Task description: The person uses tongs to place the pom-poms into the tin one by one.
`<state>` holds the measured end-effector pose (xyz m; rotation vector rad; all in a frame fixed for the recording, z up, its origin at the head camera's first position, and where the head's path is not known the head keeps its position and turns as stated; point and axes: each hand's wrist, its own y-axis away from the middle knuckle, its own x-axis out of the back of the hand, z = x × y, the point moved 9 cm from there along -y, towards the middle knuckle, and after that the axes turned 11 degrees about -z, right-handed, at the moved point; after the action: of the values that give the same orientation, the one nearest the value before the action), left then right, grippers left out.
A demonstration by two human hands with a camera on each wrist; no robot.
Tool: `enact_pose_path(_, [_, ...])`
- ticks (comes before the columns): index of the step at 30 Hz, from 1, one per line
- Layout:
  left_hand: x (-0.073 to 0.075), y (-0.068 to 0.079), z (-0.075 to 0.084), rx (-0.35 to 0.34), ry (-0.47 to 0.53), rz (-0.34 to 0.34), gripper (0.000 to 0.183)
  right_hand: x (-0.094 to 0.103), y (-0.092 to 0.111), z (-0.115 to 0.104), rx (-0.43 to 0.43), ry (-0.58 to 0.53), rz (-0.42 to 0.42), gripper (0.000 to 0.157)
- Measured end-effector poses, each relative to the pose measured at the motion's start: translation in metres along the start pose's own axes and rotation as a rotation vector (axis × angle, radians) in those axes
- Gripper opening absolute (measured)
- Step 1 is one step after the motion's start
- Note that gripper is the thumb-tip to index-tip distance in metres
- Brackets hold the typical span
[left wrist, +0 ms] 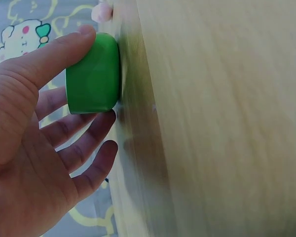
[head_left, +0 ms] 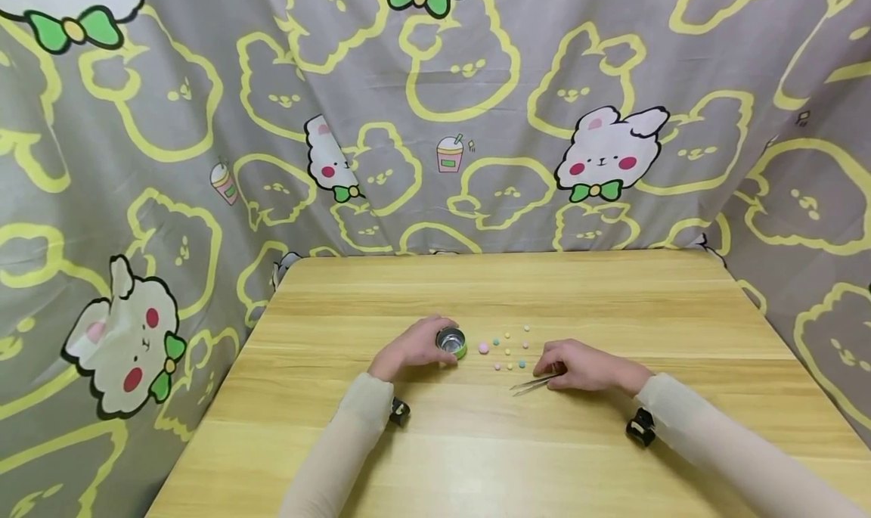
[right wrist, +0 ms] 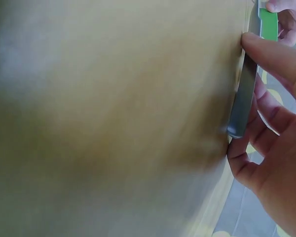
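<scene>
My left hand (head_left: 420, 342) holds a small round tin (left wrist: 92, 76), green outside and silvery inside, with its opening upward in the head view. The thumb lies on one side of the tin and fingers on the other, its base close over the table. Metal tweezers (right wrist: 243, 98) lie in my right hand (head_left: 587, 367), pinched between thumb and fingers low over the tabletop. Their two tips point left and stand apart. Between the hands are several small balls in pink, yellow, teal and white, among them a teal ball (head_left: 522, 364) and a larger pink ball (head_left: 483, 348) beside the tin.
The wooden table (head_left: 449, 457) stretches under both hands toward its far edge. A grey curtain (head_left: 381, 87) with yellow outlines and cartoon bunnies hangs behind it and along both sides. Black devices sit at the wrists, such as the right wrist camera (head_left: 641, 427).
</scene>
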<state>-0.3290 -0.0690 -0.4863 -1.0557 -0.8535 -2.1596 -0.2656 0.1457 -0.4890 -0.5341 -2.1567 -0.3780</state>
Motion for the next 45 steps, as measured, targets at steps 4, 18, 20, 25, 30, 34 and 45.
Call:
enact_pose_path(4, [0.002, 0.0, 0.001, -0.003, 0.006, 0.002, 0.063, 0.002, -0.001, -0.002, 0.017, -0.015, 0.007, 0.018])
enact_pose_path(18, [0.001, 0.0, 0.001, 0.006, 0.026, -0.012, 0.062, 0.001, -0.001, -0.007, 0.039, -0.002, 0.004, 0.017])
enact_pose_path(20, [0.0, 0.0, 0.001, 0.01, 0.026, -0.015, 0.062, 0.0, -0.001, -0.007, 0.05, 0.003, 0.008, 0.016])
enact_pose_path(25, [-0.001, 0.0, 0.0, 0.009, 0.028, -0.025, 0.061, 0.001, 0.001, -0.005, 0.06, 0.005, 0.027, 0.014])
enact_pose_path(30, [-0.002, 0.0, -0.001, 0.013, 0.029, -0.024, 0.061, 0.01, 0.004, -0.004, -0.002, -0.029, 0.04, 0.014])
enact_pose_path(34, [-0.003, -0.001, -0.003, 0.02, 0.036, -0.027, 0.062, 0.018, 0.006, -0.001, -0.024, -0.027, 0.069, 0.014])
enact_pose_path(45, [-0.001, -0.001, -0.004, 0.023, 0.052, -0.013, 0.061, 0.039, 0.01, 0.022, -0.126, -0.053, 0.148, 0.011])
